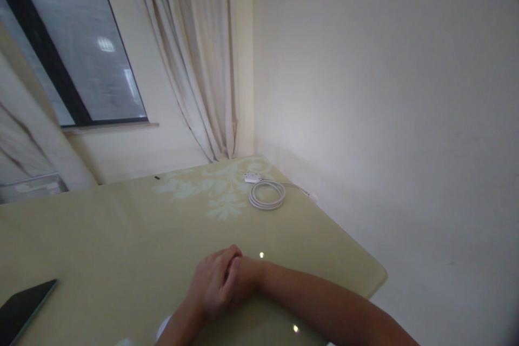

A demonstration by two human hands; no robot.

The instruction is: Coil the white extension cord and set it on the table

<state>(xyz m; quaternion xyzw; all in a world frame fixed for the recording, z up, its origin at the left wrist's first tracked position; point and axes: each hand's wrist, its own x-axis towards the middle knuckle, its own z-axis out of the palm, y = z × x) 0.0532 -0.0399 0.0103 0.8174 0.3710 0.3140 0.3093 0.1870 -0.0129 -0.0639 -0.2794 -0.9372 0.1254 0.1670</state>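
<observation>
My left hand (211,284) lies over my right hand (246,274), its fingers closed round it. Both rest together above the near middle of the pale green table (133,248). The fingers of my right hand are hidden under the left, so whether they hold anything does not show. My right forearm reaches in from the lower right, my left from the bottom. Beyond the hands, apart from them, a white power strip (253,178) sits beside its coiled white cable (266,206).
A dark flat object (26,305) juts in at the left edge. One small black piece (157,177) lies near the table's far edge. Behind are curtains (203,65) and a window (93,54); a white wall (385,119) runs along the right.
</observation>
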